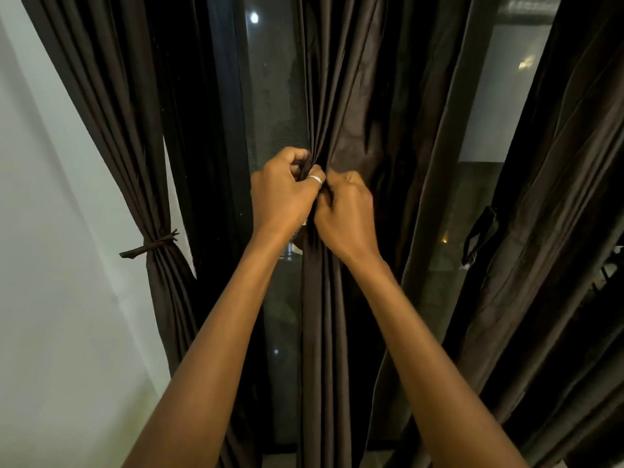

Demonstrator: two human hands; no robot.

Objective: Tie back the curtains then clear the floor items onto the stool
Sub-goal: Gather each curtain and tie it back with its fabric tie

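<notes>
The left hand and right hand touched side by side, fingers clamped on the bunched middle curtain at the window. The left curtain hung already tied. Tying seemed under way; next, a tie would likely need wrapping round this bunch.

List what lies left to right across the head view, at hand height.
White wall → tied curtain → window screen → left hand → right hand, both gripping the middle curtain → loose tie loop → right curtain.
</notes>
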